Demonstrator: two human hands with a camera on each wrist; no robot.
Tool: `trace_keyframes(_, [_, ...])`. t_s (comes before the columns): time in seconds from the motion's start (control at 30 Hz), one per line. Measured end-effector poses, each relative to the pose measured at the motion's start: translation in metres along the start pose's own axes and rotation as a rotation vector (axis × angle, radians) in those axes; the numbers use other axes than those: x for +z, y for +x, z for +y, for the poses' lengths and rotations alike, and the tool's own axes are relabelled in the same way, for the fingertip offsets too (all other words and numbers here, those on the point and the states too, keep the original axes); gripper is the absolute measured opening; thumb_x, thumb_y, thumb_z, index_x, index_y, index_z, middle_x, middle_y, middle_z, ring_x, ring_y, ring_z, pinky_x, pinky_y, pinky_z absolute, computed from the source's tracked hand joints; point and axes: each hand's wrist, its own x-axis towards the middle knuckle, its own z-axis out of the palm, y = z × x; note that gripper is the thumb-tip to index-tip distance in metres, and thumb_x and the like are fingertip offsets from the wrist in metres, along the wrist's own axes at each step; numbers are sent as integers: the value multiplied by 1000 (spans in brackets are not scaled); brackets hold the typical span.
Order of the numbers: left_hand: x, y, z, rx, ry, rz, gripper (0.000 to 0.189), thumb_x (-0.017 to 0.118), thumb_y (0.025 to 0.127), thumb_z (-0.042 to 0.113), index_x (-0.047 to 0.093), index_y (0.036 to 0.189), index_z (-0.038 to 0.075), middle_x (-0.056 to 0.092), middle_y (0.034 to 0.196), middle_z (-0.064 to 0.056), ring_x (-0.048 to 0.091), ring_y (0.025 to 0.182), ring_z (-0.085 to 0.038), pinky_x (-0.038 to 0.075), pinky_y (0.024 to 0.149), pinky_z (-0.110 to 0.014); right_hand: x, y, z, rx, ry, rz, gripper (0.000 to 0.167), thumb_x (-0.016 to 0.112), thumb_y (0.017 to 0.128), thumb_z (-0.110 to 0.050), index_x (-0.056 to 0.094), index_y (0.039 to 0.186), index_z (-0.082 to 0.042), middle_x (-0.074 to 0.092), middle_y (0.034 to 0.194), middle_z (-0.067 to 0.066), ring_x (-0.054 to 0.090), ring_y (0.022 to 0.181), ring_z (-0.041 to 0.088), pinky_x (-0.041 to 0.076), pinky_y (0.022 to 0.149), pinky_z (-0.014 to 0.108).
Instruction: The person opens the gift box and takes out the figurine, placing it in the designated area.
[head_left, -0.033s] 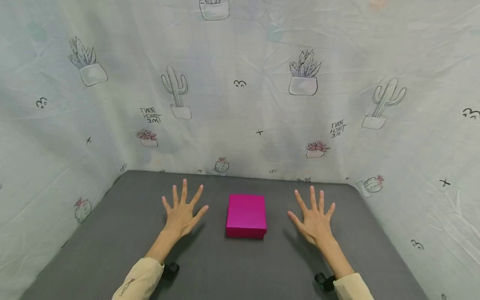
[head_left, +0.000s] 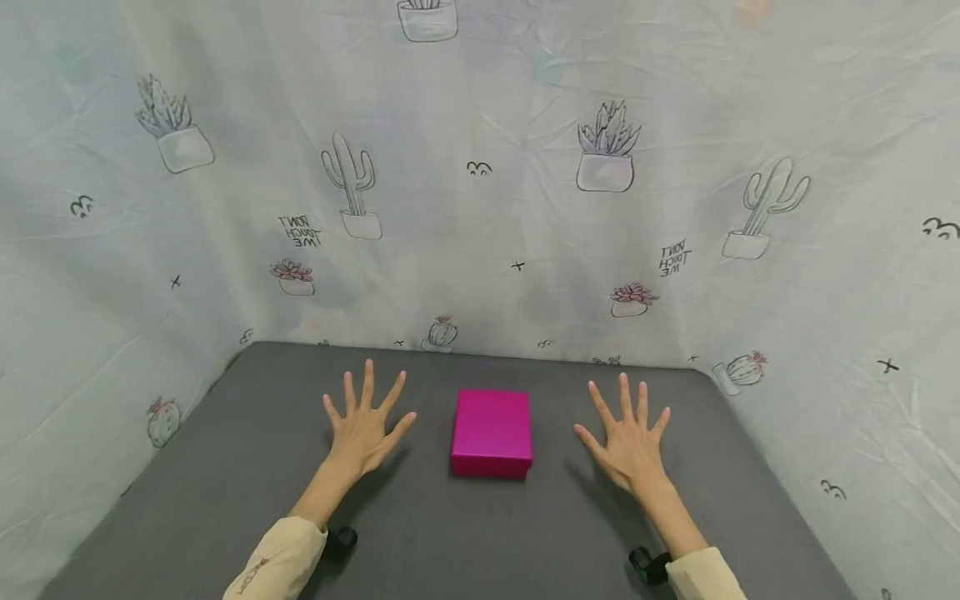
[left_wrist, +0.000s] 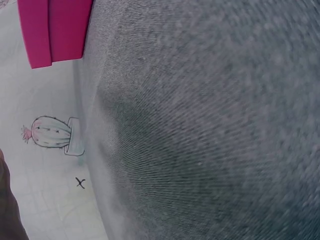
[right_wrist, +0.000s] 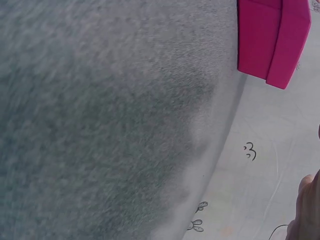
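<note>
The pink box sits on the grey counter between the person's two hands, well apart from both, its lid on. To its left I see the left hand, fingers straight and splayed, the grip wide. On the other side the right hand is spread just as wide, back of the hand up, thumb toward the box. Cream sleeves cover both forearms. Behind the counter hangs a pale cloth printed with potted cacti.

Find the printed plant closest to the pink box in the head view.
The small round cactus on the cloth behind the pink box, slightly left; all others appear farther away.
</note>
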Motion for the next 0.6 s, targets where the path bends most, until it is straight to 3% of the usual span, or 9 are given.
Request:
trace_keyframes(0.43, [8, -1, -1, -20, -34, -22, 71, 41, 95, 62, 16, 154, 33, -26, 156, -8, -19, 135, -53, -11, 95, -79, 1, -5, 5, 63, -22, -38, 78, 46, 90, -65, 24, 153, -26, 2, 158, 24, -12, 140, 50, -6, 93, 81])
trace_keyframes(0.53, [8, -1, -1, -24, -53, -36, 72, 40, 95, 62, 12, 155, 34, -27, 156, -10, -18, 135, -55, -8, 94, -80, 1, -4, 5, 79, 10, -69, 77, 43, 92, -64, 19, 155, -26, -2, 158, 24, -13, 139, 50, -6, 94, 81])
trace_keyframes(0.6, [8, -1, 0, -32, -102, -56, 74, 38, 96, 62, 4, 155, 34, -28, 155, -11, -18, 134, -57, -6, 94, -81, 0, -2, 6, 89, 90, -105, 76, 40, 95, -61, 13, 155, -25, -8, 157, 24, -16, 139, 50, -7, 94, 80])
